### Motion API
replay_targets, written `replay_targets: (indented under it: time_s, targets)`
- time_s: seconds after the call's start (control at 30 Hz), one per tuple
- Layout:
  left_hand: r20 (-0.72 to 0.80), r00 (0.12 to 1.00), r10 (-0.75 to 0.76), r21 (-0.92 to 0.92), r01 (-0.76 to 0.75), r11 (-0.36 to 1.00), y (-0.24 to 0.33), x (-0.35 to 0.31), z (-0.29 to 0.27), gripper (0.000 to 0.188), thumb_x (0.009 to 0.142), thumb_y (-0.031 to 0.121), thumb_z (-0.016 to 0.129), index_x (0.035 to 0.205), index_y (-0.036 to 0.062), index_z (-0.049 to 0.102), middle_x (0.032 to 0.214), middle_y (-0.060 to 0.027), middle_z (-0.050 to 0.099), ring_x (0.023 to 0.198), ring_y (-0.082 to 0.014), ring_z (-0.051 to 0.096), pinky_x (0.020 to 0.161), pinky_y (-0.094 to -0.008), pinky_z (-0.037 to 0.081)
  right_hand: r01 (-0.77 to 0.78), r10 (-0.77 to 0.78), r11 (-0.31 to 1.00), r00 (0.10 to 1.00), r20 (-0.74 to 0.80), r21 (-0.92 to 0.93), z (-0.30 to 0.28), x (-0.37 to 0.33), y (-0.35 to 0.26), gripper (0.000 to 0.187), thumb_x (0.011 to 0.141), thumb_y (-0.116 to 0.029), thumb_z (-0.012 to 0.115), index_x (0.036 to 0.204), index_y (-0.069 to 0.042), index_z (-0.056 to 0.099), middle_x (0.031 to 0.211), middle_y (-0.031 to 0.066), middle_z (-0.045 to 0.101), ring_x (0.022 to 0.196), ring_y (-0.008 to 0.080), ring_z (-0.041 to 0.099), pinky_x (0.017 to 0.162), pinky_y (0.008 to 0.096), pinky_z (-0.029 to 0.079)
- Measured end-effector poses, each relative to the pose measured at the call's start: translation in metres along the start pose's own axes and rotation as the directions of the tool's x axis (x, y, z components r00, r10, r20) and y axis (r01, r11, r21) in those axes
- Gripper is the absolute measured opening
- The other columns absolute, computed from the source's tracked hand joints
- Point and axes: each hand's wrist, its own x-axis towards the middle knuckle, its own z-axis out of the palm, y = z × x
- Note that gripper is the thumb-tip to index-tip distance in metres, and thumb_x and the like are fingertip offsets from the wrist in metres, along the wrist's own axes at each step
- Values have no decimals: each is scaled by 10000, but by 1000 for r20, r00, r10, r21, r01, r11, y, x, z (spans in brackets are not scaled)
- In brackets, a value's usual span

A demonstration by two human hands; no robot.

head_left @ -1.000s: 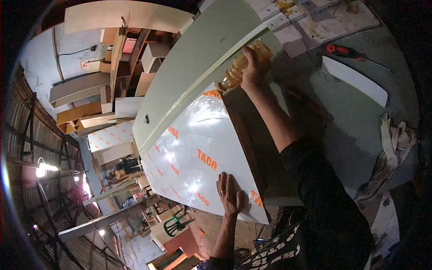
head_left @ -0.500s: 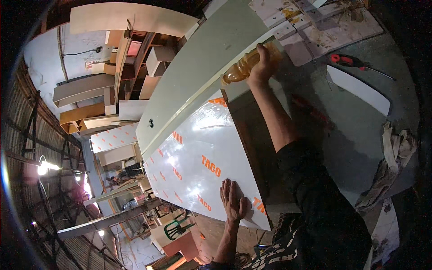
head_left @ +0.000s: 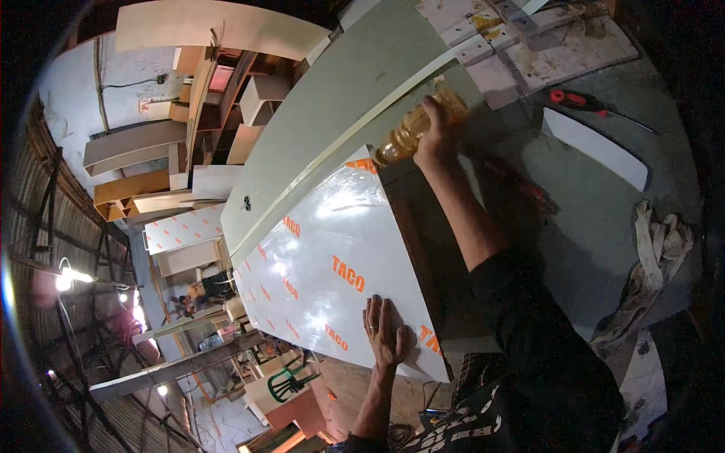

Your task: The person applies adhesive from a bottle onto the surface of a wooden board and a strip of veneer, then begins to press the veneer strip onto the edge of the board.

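Observation:
A glossy white panel [head_left: 310, 257] with orange lettering on its film lies on a grey-green work table [head_left: 332, 90]. My left hand [head_left: 385, 336] rests flat on the panel near its close end, fingers stretched out and a ring on one. In my right hand [head_left: 436, 140] is a clear plastic bottle [head_left: 399, 143] of amber contents, gripped round its body and tilted with its narrow end low. That end is at the panel's far right corner; whether it touches the edge, or anything flows out, I cannot tell. The panel's right side shows a dark brown edge.
A pale strip [head_left: 340, 147] runs along the table beyond the panel. To the right lie a red-handled screwdriver [head_left: 578, 100], a white offcut [head_left: 596, 147] and a crumpled cloth [head_left: 651, 249]. Stained boards [head_left: 529, 57] sit at the top. Cabinet parts [head_left: 151, 147] are stacked at left.
My right hand has brought the bottle slightly down and closer, so its narrow end is now by the panel's corner. The left hand stays flat on the panel. The view has shifted slightly.

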Motion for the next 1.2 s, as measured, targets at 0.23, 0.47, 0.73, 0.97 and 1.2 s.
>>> replay_targets:
  time_s: [0.23, 0.47, 0.73, 0.97, 1.2]
  targets:
    - [12, 1000, -6, -20, 7, 1000, 6, 3, -2, 652, 877, 297, 531, 1446, -7, 430, 1522, -263, 345, 1433, -435, 284, 1171, -565, 166, 342, -327, 906, 940, 98, -248, -6, 1, 7, 246, 875, -195, 674, 1086, -96, 595, 1036, 189, 602, 1030, 375, 593, 964, 474, 445]
    - [17, 1000, -22, -2, 22, 1000, 4, 1, 0, 656, 885, 324, 526, 1442, -10, 434, 1519, -268, 347, 1433, -433, 287, 1169, -566, 169, -573, 603, 653, 789, 118, 496, 43, 38, -11, 502, 792, -336, 769, 1095, 24, 596, 1066, 143, 596, 1020, 285, 583, 945, 441, 462]
    - [2, 1000, 7, -18, -7, 1000, 5, 5, 1, 645, 890, 328, 504, 1433, -15, 444, 1514, -275, 351, 1424, -454, 290, 1158, -579, 189, -351, 350, 923, 936, 40, 156, 8, 4, 1, 362, 868, -253, 681, 1158, -49, 612, 1117, 126, 578, 1042, 287, 566, 951, 433, 444]
    - [-5, 1000, -2, 2, 2, 1000, 3, -1, -1, 638, 894, 323, 506, 1427, -22, 447, 1506, -283, 359, 1415, -461, 304, 1154, -579, 197, -663, 767, 266, 585, 263, 699, -27, -12, -17, 311, 909, -142, 659, 1185, -14, 590, 1227, 226, 526, 1138, 335, 527, 1024, 452, 402]
    - [-11, 1000, 15, -21, -16, 1000, 2, 2, 0, 645, 891, 329, 517, 1433, -14, 445, 1509, -274, 361, 1421, -453, 299, 1158, -573, 193, -443, 510, 761, 860, -16, 473, 13, -5, -21, 339, 918, -294, 625, 1097, -8, 598, 1077, 112, 583, 972, 257, 586, 889, 423, 472]
